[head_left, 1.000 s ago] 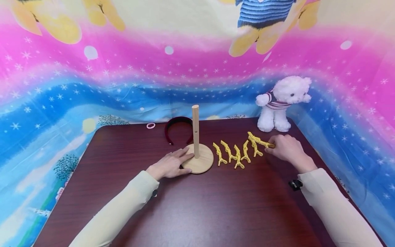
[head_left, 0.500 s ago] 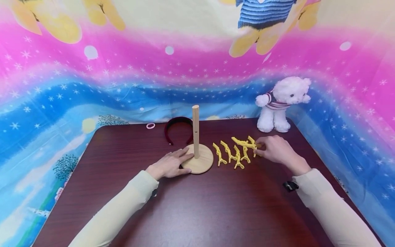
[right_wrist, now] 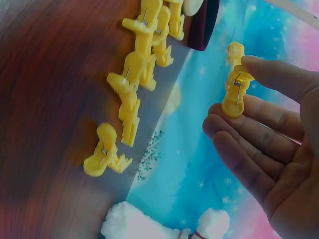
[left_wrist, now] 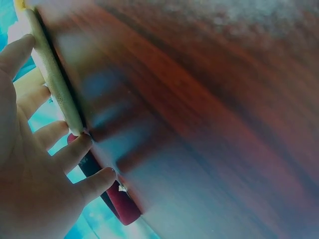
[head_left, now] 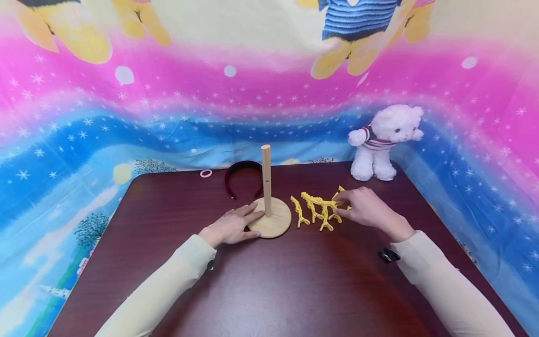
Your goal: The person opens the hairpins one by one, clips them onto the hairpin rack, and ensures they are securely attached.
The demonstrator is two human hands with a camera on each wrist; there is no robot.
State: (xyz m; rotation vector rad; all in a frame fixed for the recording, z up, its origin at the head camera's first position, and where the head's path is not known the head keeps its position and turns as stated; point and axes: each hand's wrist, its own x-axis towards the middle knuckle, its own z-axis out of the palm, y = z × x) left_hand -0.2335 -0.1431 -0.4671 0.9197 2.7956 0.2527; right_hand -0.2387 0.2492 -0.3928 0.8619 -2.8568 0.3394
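Note:
My left hand (head_left: 229, 226) rests with spread, fairly straight fingers on the round base (head_left: 279, 225) of a wooden stand, whose post (head_left: 266, 182) rises upright. In the left wrist view, fingertips lie along the edge of that base (left_wrist: 59, 82). My right hand (head_left: 372, 210) holds a yellow alligator hair clip (right_wrist: 236, 82) by its handle end, between thumb and fingers. Its toothed end points left towards the stand, above the other clips in the head view. Several more yellow hair clips (head_left: 299, 213) lie in a loose row on the table, partly hidden by the right hand.
A dark red headband (head_left: 229, 183) lies behind the stand, with a small pink ring (head_left: 206, 173) to its left. At the back right corner of the brown table (head_left: 269, 290) stands a white teddy bear (head_left: 365, 164). A printed cloth (head_left: 185, 135) surrounds the table.
My right hand has moved left with the hair clip, from beyond the row's right end to over the clips nearer the stand. The left hand has stayed on the base.

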